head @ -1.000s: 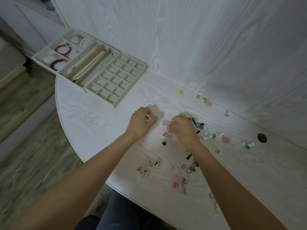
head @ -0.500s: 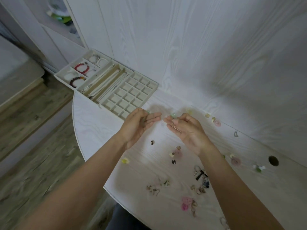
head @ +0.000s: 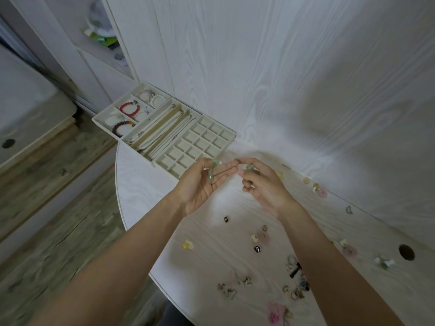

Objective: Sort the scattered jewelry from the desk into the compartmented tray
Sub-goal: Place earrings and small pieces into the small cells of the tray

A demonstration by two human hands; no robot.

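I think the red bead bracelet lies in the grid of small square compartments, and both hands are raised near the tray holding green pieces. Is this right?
Not quite. The head view shows the red bead bracelet in a larger compartment at the tray's far left end; the small square compartments look empty. Both the left hand and right hand do hold green pieces.

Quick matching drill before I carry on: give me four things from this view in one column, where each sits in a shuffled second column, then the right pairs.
Things:
1. red bead bracelet
2. green drop earring
3. yellow flower piece
4. pink tassel piece

Places:
A. on the desk near its left edge, under the left forearm
B. in a large tray compartment at the far left
C. on the desk at the near edge, bottom of the view
D. across the left hand's fingers, by the tray's small grid

Pairs: 1-B, 2-D, 3-A, 4-C
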